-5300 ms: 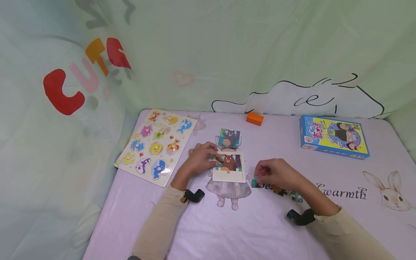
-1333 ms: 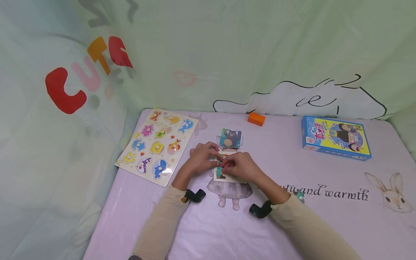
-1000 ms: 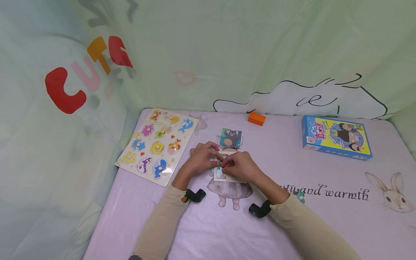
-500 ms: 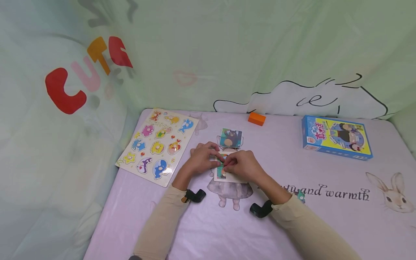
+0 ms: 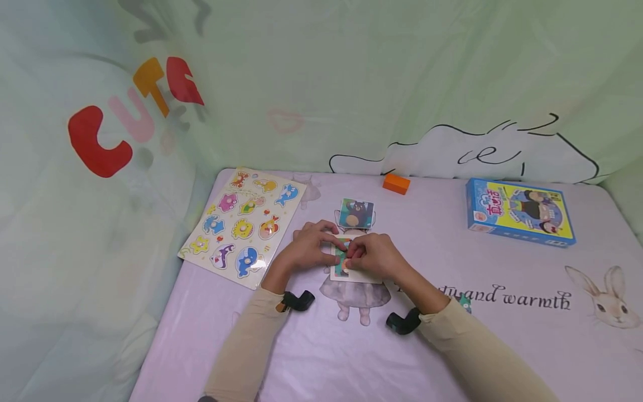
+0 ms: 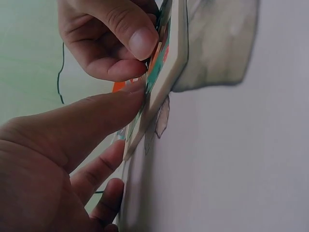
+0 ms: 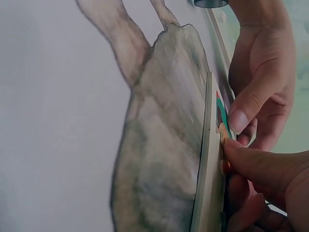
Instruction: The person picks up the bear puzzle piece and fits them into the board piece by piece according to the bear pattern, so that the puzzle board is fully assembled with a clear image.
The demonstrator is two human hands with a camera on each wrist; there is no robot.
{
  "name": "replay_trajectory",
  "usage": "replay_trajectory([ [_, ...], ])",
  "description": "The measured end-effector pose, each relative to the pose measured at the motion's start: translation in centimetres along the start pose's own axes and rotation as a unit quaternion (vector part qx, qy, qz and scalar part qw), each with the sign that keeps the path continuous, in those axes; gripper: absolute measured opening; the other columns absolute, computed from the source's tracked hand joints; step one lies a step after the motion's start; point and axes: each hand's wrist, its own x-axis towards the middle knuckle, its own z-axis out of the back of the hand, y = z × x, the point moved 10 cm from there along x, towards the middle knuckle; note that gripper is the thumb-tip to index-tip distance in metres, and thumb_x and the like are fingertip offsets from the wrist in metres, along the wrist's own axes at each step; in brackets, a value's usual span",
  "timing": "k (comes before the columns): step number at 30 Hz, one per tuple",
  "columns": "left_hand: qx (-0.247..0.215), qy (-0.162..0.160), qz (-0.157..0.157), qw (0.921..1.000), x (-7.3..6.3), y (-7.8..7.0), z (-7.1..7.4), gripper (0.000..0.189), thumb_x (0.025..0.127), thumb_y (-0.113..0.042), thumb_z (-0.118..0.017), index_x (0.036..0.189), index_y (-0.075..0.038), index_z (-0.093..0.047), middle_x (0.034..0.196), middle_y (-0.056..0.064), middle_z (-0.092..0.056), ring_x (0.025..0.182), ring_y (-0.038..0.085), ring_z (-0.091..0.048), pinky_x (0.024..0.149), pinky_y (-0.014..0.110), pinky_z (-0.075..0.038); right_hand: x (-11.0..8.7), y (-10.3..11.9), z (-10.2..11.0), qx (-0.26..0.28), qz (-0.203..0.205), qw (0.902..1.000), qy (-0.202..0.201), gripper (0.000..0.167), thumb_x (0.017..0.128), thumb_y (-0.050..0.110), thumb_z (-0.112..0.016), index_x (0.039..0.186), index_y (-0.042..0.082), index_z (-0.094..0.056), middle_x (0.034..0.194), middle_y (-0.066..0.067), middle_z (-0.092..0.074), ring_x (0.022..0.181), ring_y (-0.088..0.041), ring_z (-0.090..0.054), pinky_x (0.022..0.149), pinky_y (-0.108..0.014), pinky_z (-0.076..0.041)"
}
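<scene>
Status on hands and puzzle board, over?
Left hand touching puzzle board. Right hand fingers at its pieces. Hands hide part of the board.

room between right hand (image 5: 375,257) and box (image 5: 519,212), left hand (image 5: 311,245) blocking tray (image 5: 365,276) from left, hands' gap unclear

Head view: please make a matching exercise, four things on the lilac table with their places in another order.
1. orange rectangular block
2. flat blue-and-yellow box
3. large cream sea-animal board
4. small cream puzzle board

A. right of the three others
B. partly hidden by left hand and right hand
C. left of the three others
D. far edge of the lilac table, near middle

Pairs: 1-D, 2-A, 3-C, 4-B
</scene>
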Motion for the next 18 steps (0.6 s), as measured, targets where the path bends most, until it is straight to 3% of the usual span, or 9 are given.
replay_trajectory([
  [18,-0.008,-0.008,0.001,0.9999,-0.01,0.11,0.11,0.028,0.082,-0.030,-0.085,0.109,-0.030,-0.079,0.140,-0.005,-0.054,0.128,0.027,-0.044,0.099,0.054,-0.030,-0.07,0.22,-0.08,-0.012,-0.007,0.9999,-0.004,0.015,0.082,0.022,-0.086,0.083,0.015,-0.072,0.069,0.004,-0.064,0.073,-0.014,-0.056,0.069,-0.030,-0.043],
])
